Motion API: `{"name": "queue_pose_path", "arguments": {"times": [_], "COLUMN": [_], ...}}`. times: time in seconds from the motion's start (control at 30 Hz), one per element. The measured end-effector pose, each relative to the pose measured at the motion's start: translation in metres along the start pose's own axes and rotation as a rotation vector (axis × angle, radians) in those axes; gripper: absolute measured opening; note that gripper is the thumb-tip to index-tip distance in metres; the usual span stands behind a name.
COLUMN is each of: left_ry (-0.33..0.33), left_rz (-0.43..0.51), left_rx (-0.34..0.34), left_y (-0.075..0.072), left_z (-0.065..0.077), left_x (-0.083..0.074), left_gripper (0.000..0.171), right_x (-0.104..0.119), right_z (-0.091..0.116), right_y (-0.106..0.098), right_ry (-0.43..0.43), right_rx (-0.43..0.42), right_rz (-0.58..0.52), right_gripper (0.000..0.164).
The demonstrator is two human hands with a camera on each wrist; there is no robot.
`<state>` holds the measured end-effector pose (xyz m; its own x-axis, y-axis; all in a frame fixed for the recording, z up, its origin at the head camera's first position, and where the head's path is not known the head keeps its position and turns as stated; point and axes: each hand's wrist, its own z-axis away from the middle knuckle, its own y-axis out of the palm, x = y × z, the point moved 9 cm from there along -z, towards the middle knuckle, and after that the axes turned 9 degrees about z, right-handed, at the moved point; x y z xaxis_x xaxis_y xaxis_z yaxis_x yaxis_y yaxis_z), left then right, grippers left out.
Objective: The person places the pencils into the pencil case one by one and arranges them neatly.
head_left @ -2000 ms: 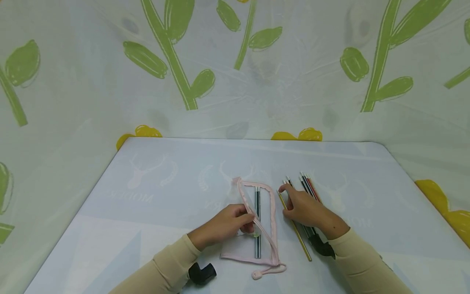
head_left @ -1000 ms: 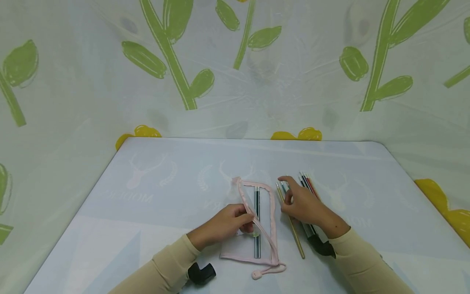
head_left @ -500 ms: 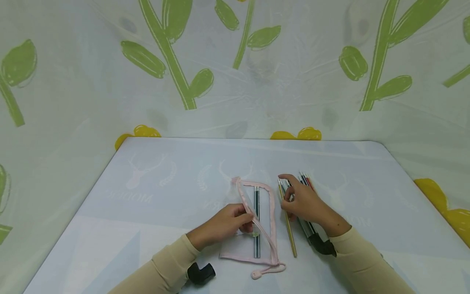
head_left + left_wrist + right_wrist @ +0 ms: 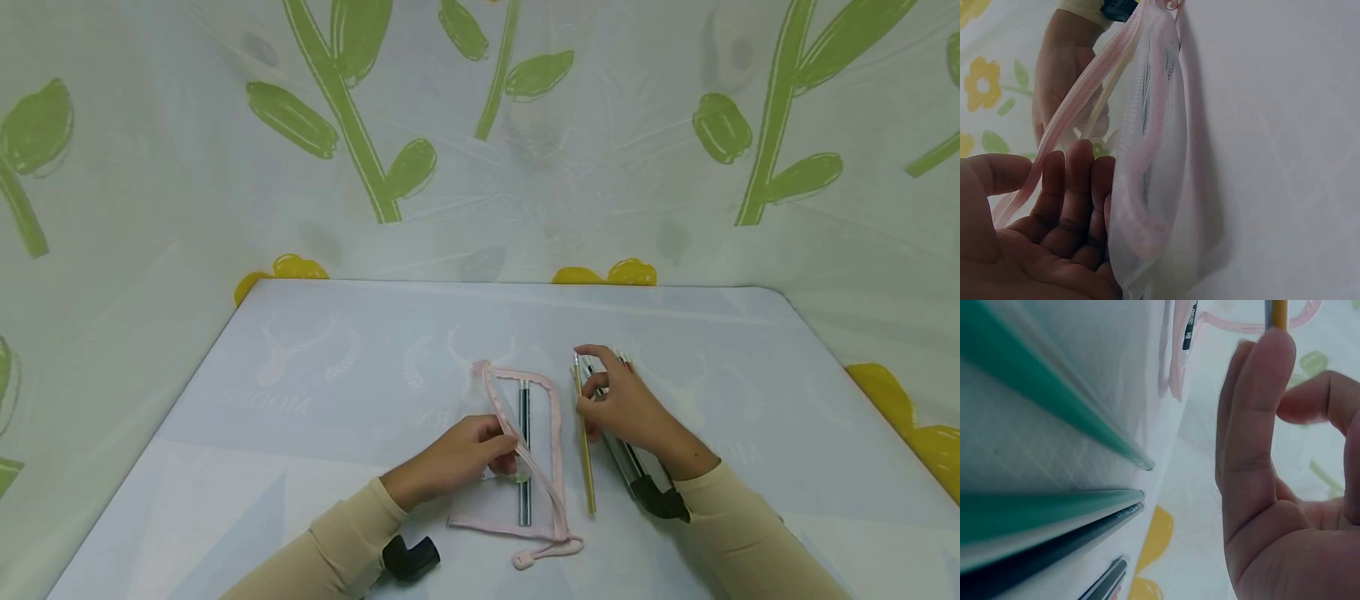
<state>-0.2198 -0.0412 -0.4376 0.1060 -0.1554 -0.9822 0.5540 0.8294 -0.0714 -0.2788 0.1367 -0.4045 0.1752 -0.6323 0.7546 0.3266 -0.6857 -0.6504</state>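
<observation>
My left hand (image 4: 457, 462) pinches the pink zipper edge (image 4: 1079, 103) of a white mesh pencil pouch (image 4: 557, 433) and holds its mouth apart. Dark striped pencils (image 4: 525, 450) lie inside the pouch, seen through the mesh. Just to the right, my right hand (image 4: 633, 408) holds a yellow pencil (image 4: 587, 475) by its upper part between thumb and fingers. In the right wrist view, the fingers cover much of this pencil. Green pencils (image 4: 1054, 387) and a dark pencil (image 4: 1054, 550) lie on the table beneath the right hand.
The loose pencils, partly under the right hand, include one with a black-and-silver body (image 4: 1107, 581). A pink pull cord (image 4: 525, 560) hangs from the pouch's near corner. Black wrist devices (image 4: 411, 558) sit by both cuffs. A leaf-printed sheet stands behind the table (image 4: 375, 333).
The right hand has shifted slightly away from me and turned the yellow pencil, whose near end swung left until it runs nearly parallel to the pouch. Left hand and pouch stay still.
</observation>
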Motion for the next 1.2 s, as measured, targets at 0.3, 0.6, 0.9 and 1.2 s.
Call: {"name": "queue_pose_path", "arguments": {"times": [0.3, 0.6, 0.9, 1.2], "left_ry": [0.000, 0.002, -0.005, 0.008], "left_rz": [0.000, 0.001, 0.010, 0.002], "left_rx": [-0.001, -0.001, -0.003, -0.004], "left_y": [0.001, 0.000, 0.001, 0.001], "left_z": [0.000, -0.001, -0.001, 0.002], "left_x": [-0.001, 0.000, 0.002, -0.002], "left_gripper": [0.028, 0.028, 0.027, 0.030], "right_x": [-0.001, 0.000, 0.003, 0.010], "right_z": [-0.001, -0.001, 0.001, -0.005], "right_y": [-0.008, -0.010, -0.009, -0.002], "right_ry": [0.008, 0.016, 0.032, 0.041], "right_rx": [-0.080, -0.105, -0.121, -0.092], "right_rz": [-0.102, -0.163, -0.156, -0.144], "right_gripper": [0.074, 0.080, 0.082, 0.080]}}
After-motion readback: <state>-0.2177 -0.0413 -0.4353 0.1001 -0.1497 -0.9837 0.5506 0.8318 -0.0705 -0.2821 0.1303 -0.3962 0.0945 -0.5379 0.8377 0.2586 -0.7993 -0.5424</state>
